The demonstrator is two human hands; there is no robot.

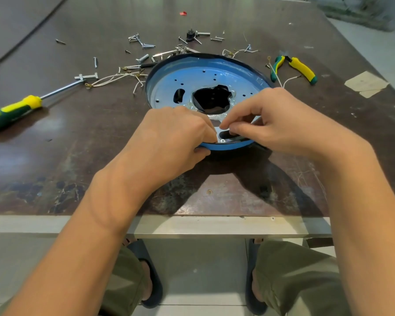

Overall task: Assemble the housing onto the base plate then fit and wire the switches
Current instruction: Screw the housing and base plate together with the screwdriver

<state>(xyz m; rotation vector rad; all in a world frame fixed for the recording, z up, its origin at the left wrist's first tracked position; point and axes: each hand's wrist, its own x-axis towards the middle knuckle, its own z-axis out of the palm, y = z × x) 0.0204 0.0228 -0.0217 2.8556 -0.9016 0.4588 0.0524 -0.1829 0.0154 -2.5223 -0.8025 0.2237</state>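
Item: base plate (205,74), round, blue-filmed, with a dark central opening, a slot and small drilled holes; lies on the worktop (78,144) before the person, its near rim apparently raised a little. Left hand (176,133): grip clamped on the plate's near rim, thumb under the edge, fingers over it. Right hand (271,119): fingers curled with tips drawn together over a slot just inside the near rim; whether that grip pinches film, a small part or nothing cannot be told. Progress, as judged: early; no housing is seen seated on the plate, no switch fitted, no wire attached, so nearly all steps remain. Left of the plate: screwdriver (14,110), green and yellow handle. Right of the plate: pliers (301,69), same colours, and beyond them a taped patch (365,84). Beyond the plate's far rim: loose screws and bolts (141,42), white wires (114,78), a small black part (190,35), possibly a switch. Obstruction: the hands hide the near slot; the scattered hardware crowds the far rim.
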